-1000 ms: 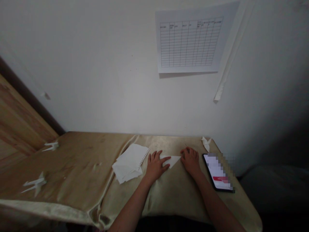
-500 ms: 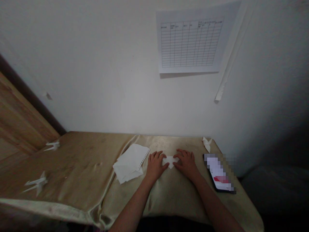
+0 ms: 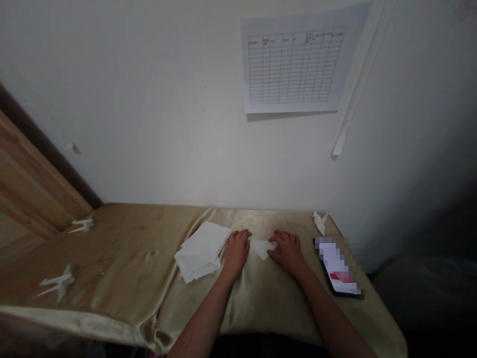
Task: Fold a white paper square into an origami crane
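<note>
A small folded white paper (image 3: 262,249), shaped like a triangle with its point toward me, lies flat on the cloth between my hands. My right hand (image 3: 287,249) has its thumb and index finger at the paper's right corner, holding it against the table. At the left corner rests my left hand (image 3: 236,252), its fingers curved and loosely apart; the fingertips touch or nearly touch the paper's edge. Beside my left hand is a stack of loose white paper sheets (image 3: 204,243), one with a perforated edge.
A gold satin cloth (image 3: 122,253) covers the table. Two folded paper birds (image 3: 59,283) lie at the left, another paper bird (image 3: 319,223) at the back right. A smartphone (image 3: 337,271) is right of my right arm. Behind stands a wall with a printed table sheet (image 3: 292,67).
My left hand has slid a little left, its thumb drawing off the paper, so more of the triangle shows. My right hand has barely moved.
</note>
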`<state>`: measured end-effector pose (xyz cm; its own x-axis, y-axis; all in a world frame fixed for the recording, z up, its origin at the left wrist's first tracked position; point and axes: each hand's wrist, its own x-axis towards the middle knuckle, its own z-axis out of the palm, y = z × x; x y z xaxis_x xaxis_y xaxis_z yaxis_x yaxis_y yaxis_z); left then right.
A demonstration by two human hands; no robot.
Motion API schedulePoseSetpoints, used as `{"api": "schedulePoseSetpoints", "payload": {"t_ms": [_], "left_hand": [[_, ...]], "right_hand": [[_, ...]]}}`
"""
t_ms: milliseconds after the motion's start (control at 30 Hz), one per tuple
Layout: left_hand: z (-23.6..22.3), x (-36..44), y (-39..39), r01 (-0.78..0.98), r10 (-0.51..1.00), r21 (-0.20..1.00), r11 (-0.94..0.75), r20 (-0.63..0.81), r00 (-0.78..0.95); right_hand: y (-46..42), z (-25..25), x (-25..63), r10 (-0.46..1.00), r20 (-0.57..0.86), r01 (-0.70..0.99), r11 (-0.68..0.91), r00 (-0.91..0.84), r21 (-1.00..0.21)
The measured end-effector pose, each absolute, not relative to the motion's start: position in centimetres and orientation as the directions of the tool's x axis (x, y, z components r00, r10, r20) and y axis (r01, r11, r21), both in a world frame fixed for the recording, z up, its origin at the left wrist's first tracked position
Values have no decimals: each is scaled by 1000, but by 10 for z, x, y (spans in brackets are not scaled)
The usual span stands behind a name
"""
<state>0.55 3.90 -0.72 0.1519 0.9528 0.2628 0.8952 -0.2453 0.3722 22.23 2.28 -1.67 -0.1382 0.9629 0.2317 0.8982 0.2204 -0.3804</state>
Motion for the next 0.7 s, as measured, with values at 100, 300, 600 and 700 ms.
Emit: {"api": "schedulePoseSetpoints", "payload": {"t_ms": [100,300,600,700], "left_hand": [[-6,3,43,898,956,375,-231,258,138],[-2,1,43,894,953,385,-229,275,126],[-7,0,41,873,942,400,-278,290,167],[-8,-3,39,846,936,421,-327,268,228]], "right_hand": [[23,-18,223,964,229,903,218,-138,-370],[23,-16,222,966,223,900,207,-128,-383],[21,-15,223,962,233,896,223,-140,-385],[20,-14,223,961,237,899,223,-140,-377]]}}
